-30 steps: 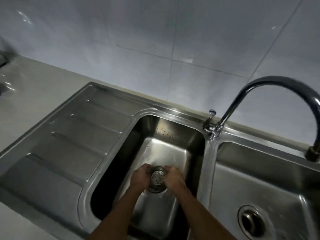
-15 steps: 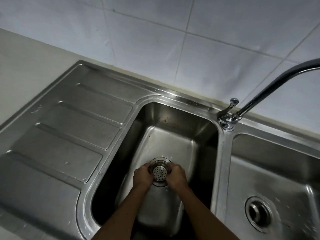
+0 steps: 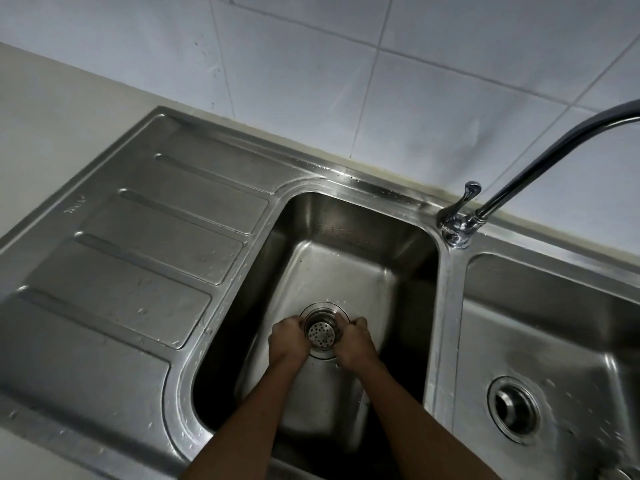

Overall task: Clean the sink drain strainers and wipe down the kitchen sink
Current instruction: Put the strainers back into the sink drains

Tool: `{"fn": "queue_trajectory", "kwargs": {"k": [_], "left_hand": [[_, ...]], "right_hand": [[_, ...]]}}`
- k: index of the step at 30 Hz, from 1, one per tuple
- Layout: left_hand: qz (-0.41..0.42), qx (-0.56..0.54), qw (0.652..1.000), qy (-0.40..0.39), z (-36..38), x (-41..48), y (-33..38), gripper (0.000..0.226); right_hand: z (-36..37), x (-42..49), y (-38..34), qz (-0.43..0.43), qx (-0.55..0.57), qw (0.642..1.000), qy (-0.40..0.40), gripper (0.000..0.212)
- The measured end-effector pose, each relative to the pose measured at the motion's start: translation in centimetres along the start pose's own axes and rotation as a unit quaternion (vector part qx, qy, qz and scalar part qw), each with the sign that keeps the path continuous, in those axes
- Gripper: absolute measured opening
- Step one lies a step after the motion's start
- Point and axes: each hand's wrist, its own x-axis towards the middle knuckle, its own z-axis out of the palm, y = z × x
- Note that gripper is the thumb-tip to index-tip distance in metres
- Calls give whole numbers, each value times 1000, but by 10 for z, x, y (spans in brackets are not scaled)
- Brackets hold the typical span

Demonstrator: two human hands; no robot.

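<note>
In left basin [image 3: 346,220]: left hand [image 3: 287,337], right hand [image 3: 355,344] flank perforated strainer [image 3: 322,336], each grip clamped on its side.

Strainer [image 3: 322,336]: a second ago blurred and covering the drain between left hand [image 3: 287,341] and right hand [image 3: 355,344]. Now sharp, perforated face up, with the far rim of the drain ring [image 3: 323,305] bare above it.
Tap spout [image 3: 554,150]: formerly a whole arch at upper right, now runs off the right edge.
Second drain [image 3: 514,408]: formerly cut near the bottom edge, now whole at lower right.
Worktop [image 3: 52,109]: the wide stretch at left is narrowed to the upper left corner.
</note>
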Motion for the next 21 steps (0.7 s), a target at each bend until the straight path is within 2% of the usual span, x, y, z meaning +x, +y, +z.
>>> {"fn": "queue_trajectory", "kwargs": {"k": [3,5,8,12,15,21], "left_hand": [[66,83,994,3,-8,-9,3,30],[129,177,975,-21,-14,-16,7,44],[166,268,949,-11,-32,-34,24,61],[183,266,946,21,-56,-64,58,64],[221,241,943,56,-58,-88,95,60],[328,225,913,92,-19,-149,176,58]], "right_hand": [[-12,-13,-1,-42,-72,996,5,64],[-23,-21,-3,-79,-158,984,14,72],[-51,-39,-9,-113,-225,966,60,66],[-97,-69,-8,-151,-186,960,144,65],[-129,-89,18,-159,-166,955,185,62],[-170,-137,124,-112,-150,953,236,61]]}}
